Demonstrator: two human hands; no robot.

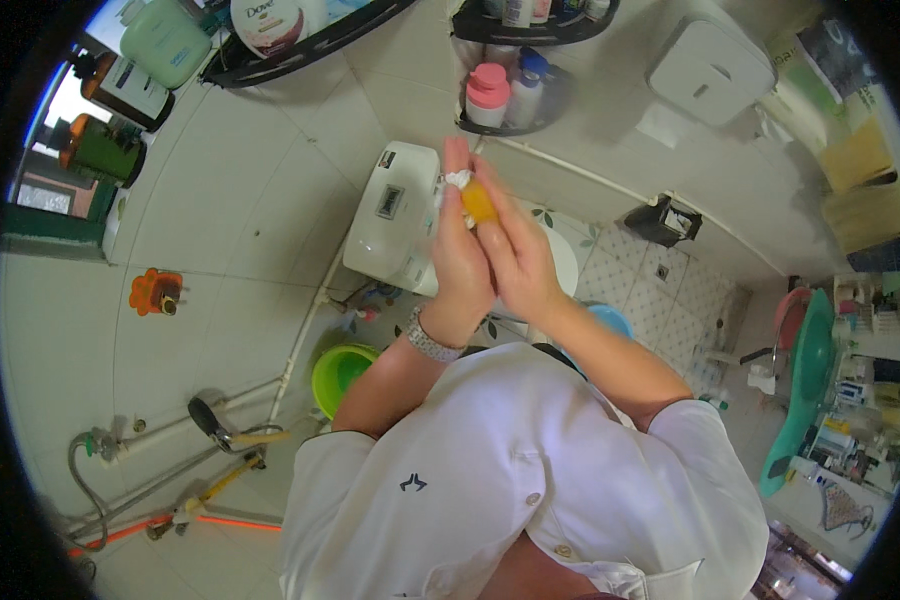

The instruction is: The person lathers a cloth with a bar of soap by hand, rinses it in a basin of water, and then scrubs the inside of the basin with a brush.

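My left hand [461,251] and my right hand [521,247] are pressed together in front of my chest, fingers pointing away from me. Between them shows a small yellow-orange object [479,201], perhaps a bar of soap. White foam or a bit of white material [459,178] lies at its upper edge, against the fingers. A metal-band watch [429,336] is on the wrist at the left of the picture. The palms and part of the yellow object are hidden by the fingers.
Beneath the hands are a white toilet tank [394,214], a lime-green bucket [343,375] and a blue basin [611,321]. Black corner shelves [536,34] hold bottles. A black bin [666,221] stands by the wall at right. Hoses and a shower head [208,420] are at lower left.
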